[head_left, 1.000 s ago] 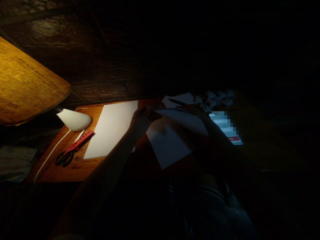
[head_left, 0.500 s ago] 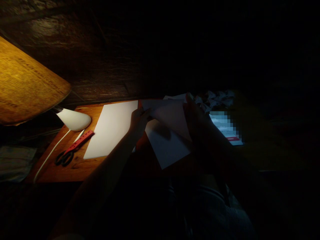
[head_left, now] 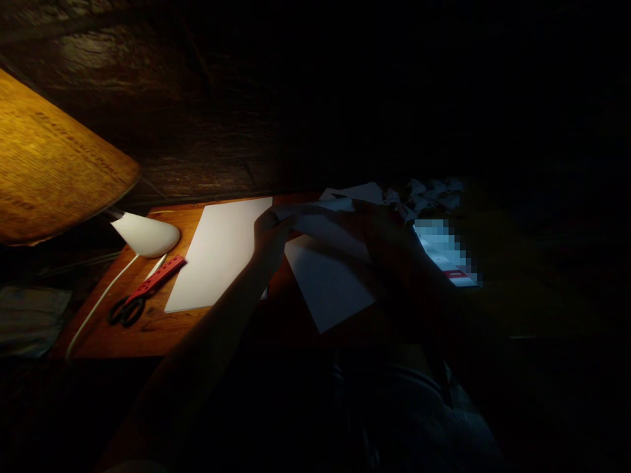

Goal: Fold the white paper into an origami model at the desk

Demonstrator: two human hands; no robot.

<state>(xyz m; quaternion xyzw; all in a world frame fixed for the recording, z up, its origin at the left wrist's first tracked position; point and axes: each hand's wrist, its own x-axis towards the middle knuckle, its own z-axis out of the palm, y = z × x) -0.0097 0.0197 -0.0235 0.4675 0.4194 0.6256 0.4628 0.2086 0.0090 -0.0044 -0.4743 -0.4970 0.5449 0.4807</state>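
Note:
A sheet of paper (head_left: pixel 331 226) is held up above the wooden table, curved, its upper edge catching some light. At its left end my left hand (head_left: pixel 270 235) is closed with thumb and fingers pinching it. My right hand (head_left: pixel 382 228), deep in shadow, grips the right end; its separate fingers hardly show. Underneath lies another white sheet (head_left: pixel 330 289), turned at an angle and partly shaded. Close beside my left forearm is a larger, brightly lit stack of white paper (head_left: pixel 219 253).
Scissors (head_left: pixel 131 309) with black handles lie at the left by a red strip with holes (head_left: pixel 160 276). A lamp with a yellow shade (head_left: pixel 54 164) and white base (head_left: pixel 148 235) stands behind. Crumpled or folded paper pieces (head_left: pixel 428 196) and a glowing screen (head_left: pixel 436 253) are at the right.
My right hand has moved down and slightly inward with its end of the sheet, so the sheet now bends over. My left hand has barely shifted.

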